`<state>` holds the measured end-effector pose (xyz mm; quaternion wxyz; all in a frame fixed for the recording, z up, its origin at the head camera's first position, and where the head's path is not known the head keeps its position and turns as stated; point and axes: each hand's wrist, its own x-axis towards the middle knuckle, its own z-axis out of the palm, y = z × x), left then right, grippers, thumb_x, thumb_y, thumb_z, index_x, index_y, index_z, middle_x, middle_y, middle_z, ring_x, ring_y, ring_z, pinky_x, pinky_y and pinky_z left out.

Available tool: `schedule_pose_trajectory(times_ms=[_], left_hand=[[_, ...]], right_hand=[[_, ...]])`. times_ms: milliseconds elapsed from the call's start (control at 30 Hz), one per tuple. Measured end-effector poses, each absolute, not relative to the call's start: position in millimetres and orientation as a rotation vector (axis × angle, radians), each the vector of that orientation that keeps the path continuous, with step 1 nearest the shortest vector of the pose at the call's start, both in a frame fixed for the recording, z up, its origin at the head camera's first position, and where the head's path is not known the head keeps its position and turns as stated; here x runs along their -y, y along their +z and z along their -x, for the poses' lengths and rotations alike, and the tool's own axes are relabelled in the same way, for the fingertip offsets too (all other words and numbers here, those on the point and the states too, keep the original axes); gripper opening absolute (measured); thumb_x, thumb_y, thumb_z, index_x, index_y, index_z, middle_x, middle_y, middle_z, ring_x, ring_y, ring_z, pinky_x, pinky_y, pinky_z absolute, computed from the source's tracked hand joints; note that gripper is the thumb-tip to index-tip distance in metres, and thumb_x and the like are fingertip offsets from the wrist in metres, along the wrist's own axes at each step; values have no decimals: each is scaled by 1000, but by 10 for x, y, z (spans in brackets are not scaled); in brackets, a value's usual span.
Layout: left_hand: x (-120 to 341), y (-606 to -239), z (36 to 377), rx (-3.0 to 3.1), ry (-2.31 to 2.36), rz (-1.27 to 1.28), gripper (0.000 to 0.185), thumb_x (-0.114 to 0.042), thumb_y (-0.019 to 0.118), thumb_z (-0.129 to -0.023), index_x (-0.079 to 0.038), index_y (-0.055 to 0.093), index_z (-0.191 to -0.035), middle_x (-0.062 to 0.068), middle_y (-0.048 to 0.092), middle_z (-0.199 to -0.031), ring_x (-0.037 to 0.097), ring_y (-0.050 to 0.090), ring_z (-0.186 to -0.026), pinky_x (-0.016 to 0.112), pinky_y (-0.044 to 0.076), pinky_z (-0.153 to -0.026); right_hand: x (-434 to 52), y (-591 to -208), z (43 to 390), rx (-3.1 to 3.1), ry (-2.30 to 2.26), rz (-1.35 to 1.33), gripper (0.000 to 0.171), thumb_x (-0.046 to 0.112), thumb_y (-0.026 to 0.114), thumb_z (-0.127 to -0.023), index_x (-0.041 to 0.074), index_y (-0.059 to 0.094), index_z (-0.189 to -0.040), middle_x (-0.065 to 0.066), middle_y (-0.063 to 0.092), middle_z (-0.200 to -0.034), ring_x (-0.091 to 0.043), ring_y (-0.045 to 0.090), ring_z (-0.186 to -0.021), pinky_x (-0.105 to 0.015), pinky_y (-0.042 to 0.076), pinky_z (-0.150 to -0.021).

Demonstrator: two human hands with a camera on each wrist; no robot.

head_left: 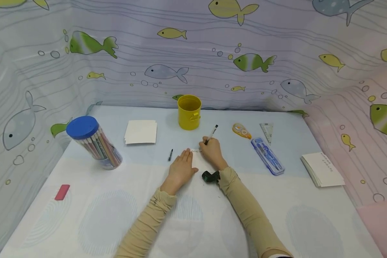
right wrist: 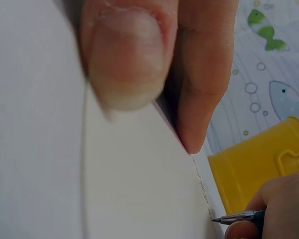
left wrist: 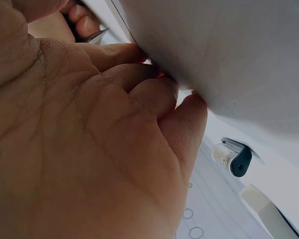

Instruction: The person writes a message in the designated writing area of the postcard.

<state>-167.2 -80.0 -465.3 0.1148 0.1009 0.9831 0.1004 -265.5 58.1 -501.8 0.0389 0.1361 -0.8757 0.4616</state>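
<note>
My right hand [head_left: 211, 152] grips a pen [head_left: 211, 134], its silver tip [right wrist: 229, 217] touching the far edge of a white card [right wrist: 139, 174] beside a line of small writing [right wrist: 201, 181]. My left hand [head_left: 180, 168] rests flat on the card, fingers straight and thumb apart; its thumb [right wrist: 129, 59] shows large in the right wrist view. The left wrist view shows the left palm [left wrist: 89, 139], with part of the right hand behind. Just left of the left hand lies a dark pen cap [head_left: 170, 155]. Both hands hide much of the card in the head view.
A yellow bucket [head_left: 189, 114] and blank cards [head_left: 141, 132] stand behind. Left are a blue-lidded pencil jar [head_left: 96, 143] and red eraser [head_left: 62, 192]. Right are correction tape [head_left: 241, 130], a set square [head_left: 267, 132], a blue case [head_left: 267, 156] and written cards [head_left: 322, 169].
</note>
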Motion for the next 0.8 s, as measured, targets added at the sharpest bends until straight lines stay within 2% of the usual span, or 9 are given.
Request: schedule_pose_trajectory(times_ms=[300,800], left_hand=[[801,-4649,1678,-2872,301,-286,73,-41,54,-97,3,27,-150,17,21,-160,30,22,-149,44,25,-121],[806,-4626,1650,-2886,319,-291,72,-39,55,-97,4,29,-149,18,23,-160,30,23,-149,44,26,-121]], right_hand=[[-589,-5030,2650,2615,1438,-383,40,1,51,-84,15,28,-54,7,19,-48,-8,13,-47,-19,13,-44],[-584,-5001,2645,2668,1424,-388,40,3,50,-87,15,28,-56,5,19,-50,-9,13,-48,-20,14,-45]])
